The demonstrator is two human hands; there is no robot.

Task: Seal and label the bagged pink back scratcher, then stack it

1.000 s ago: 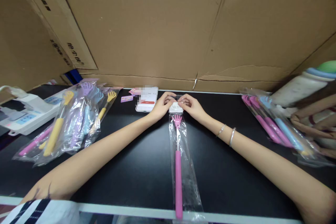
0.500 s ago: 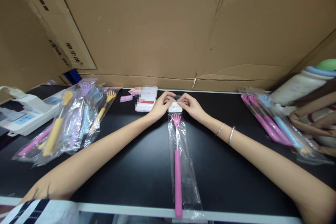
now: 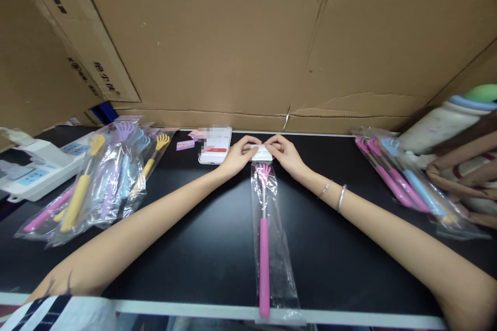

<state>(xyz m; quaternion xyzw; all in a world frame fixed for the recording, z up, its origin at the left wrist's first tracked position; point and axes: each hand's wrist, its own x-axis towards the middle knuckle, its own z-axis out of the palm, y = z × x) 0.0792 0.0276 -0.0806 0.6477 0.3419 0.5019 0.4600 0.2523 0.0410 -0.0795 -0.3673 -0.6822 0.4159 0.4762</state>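
A pink back scratcher in a clear plastic bag (image 3: 264, 238) lies lengthwise down the middle of the black table (image 3: 202, 248), its handle end over the near edge. My left hand (image 3: 235, 154) and my right hand (image 3: 286, 154) meet at the bag's far end. The fingers of both pinch the white header flap (image 3: 261, 154) at the bag's top. The pink claw head sits just below the flap inside the bag.
A pile of bagged scratchers (image 3: 104, 176) in yellow, purple and blue lies at the left, another bagged bundle (image 3: 399, 176) at the right. A phone (image 3: 215, 146) rests beside my left hand. A white power strip (image 3: 34, 170) sits far left. Cardboard (image 3: 248, 36) walls the back.
Both hands stay on the flap, and the fingers have shifted slightly along it. The view has tilted a little.
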